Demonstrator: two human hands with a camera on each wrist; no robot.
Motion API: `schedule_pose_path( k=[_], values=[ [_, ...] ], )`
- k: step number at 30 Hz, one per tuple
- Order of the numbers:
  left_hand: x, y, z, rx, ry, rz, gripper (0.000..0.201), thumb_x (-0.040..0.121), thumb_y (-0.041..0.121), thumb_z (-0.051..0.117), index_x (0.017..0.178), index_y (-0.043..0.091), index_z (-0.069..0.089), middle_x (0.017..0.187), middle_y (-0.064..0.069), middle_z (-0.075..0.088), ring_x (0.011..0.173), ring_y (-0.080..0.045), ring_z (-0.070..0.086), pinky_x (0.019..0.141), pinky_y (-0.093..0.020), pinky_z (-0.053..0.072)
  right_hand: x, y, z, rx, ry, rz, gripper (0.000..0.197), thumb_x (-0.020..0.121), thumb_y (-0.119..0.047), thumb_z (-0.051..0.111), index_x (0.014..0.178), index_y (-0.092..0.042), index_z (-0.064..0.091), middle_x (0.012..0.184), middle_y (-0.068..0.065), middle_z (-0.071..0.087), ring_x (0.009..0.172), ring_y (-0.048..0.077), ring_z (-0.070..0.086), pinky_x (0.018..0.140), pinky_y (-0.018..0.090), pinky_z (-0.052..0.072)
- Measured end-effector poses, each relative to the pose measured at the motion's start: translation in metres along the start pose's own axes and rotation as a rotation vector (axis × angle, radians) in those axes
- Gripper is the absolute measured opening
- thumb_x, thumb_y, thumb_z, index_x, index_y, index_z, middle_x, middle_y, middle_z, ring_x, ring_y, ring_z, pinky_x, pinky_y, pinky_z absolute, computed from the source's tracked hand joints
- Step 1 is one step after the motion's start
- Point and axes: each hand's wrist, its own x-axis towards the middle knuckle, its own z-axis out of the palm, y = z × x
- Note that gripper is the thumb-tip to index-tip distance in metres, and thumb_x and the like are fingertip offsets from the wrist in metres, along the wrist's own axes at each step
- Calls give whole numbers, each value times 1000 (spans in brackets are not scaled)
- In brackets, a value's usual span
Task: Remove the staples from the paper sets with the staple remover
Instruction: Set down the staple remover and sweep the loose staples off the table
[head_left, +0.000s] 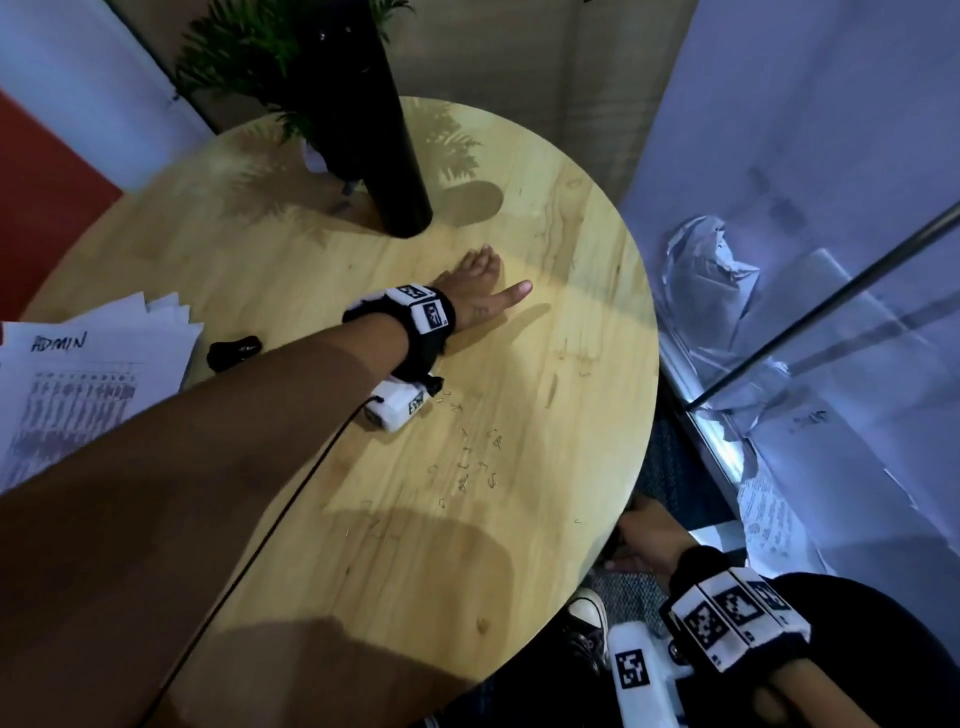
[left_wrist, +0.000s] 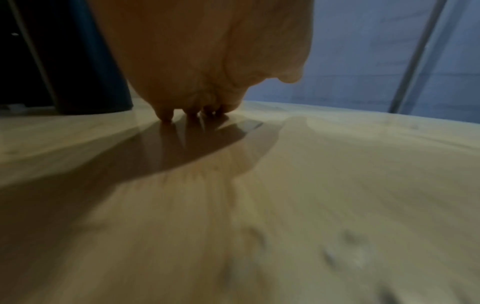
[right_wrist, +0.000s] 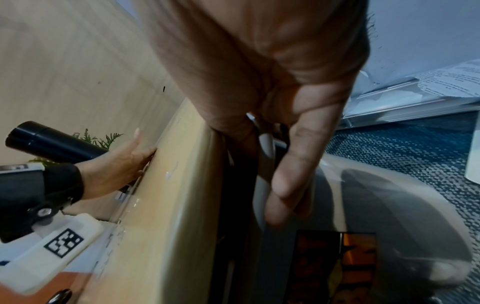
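A stack of printed paper sets (head_left: 88, 374) lies at the left edge of the round wooden table (head_left: 519, 545). Just right of it sits the black staple remover (head_left: 234, 351), with no hand on it. Several pulled staples (head_left: 467, 462) are scattered mid-table. My left hand (head_left: 478, 280) reaches across and rests on the bare wood near the bottle, fingertips (left_wrist: 166, 117) touching the surface and thumb stretched out, holding nothing. My right hand (head_left: 647, 545) is down at the table's right edge (right_wrist: 182, 185), partly under it; its fingers (right_wrist: 285, 174) hang relaxed and hold nothing that shows.
A tall black bottle (head_left: 374, 130) and a green plant (head_left: 260, 47) stand at the back of the table. A glass partition with a metal rail (head_left: 831, 306) runs along the right, with loose papers (head_left: 769, 514) on the floor. A sneaker (head_left: 587, 623) is below the table.
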Motion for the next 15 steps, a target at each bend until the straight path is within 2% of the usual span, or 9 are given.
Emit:
schedule_pose_path(
  k=[3,6,9,11,13,15],
  values=[
    [-12,2,14,33,-22,3,82,94,61,21,150,8,-7,158,-6,-16,146,-19,-12,118,-44,4,0,1,0,-8,-13,-8,22,92,-2,42,112,-7,51,96,26,60,61,29,57,51,31,49],
    [-51,-8,36,137,-97,119,84,93,63,19,149,8,-12,157,-6,-22,145,-18,-18,118,-42,0,3,2,1,-24,-1,2,21,93,-3,41,113,-5,49,90,25,59,59,29,57,51,31,50],
    [-106,-27,59,215,-220,290,105,70,85,-5,146,14,-22,152,-1,-31,141,-14,-27,117,-38,-7,6,3,0,-44,-5,19,19,95,-5,42,111,-2,51,91,24,59,63,31,58,55,35,52],
    [-136,-43,72,254,-250,365,107,63,87,-14,145,19,-23,150,3,-32,139,-12,-29,115,-34,-10,6,2,0,-46,-10,20,13,95,-5,41,104,-2,51,84,21,59,65,32,58,62,38,53],
    [-157,-64,79,152,-149,340,102,65,87,-12,143,23,-19,150,5,-27,140,-12,-26,114,-33,-9,4,1,0,-55,-9,20,11,96,-4,41,102,-2,50,80,19,58,65,31,58,67,40,53],
    [-167,-88,83,-53,57,189,104,71,87,-3,147,16,-5,154,1,-14,144,-18,-15,115,-37,-4,1,1,-1,-64,-11,24,16,96,-2,38,109,-2,48,81,19,58,66,30,58,63,37,53]
  ],
)
